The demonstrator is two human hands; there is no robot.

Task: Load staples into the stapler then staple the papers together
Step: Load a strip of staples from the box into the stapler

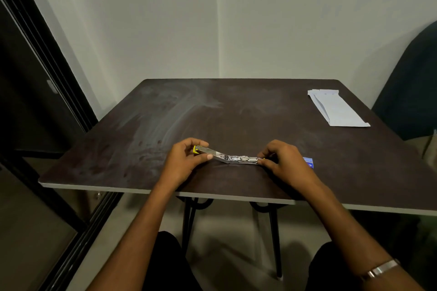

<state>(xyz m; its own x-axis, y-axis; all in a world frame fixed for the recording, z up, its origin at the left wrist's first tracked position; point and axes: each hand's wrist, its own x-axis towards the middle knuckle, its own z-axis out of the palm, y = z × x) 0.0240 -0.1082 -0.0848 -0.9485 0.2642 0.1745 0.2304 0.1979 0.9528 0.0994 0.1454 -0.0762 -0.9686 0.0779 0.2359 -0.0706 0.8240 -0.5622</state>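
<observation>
While the stapler (230,158) lies swung open and nearly flat between them, both hands grip it, one at each end. The left hand (186,160) is partly curled, its thumb laid along the near side of the raised metal arm and its fingers wrapped over the far side, pinching the end that carries the yellow tip. The right hand (285,158) is curled more tightly, its fingertips (261,160) closed on the other end of the stapler, where the open metal channel rests low on the table (165,125). From the left hand the arm slopes down to a hinge in the middle, then runs level into the right hand. Whether any staples sit in the channel is too small to tell.

Just beyond the right hand's knuckles, on its outer side, one small blue box (308,162) lies on the table, half hidden by the hand. Well away from the right hand, toward the far right corner, lie the papers (335,107), white sheets stacked unevenly; their number is not clear, though at least two edges show. A metal bracelet (382,269) circles the right forearm.

Counted: two hands, one stapler, one blue box, one stack of papers, one bracelet.
</observation>
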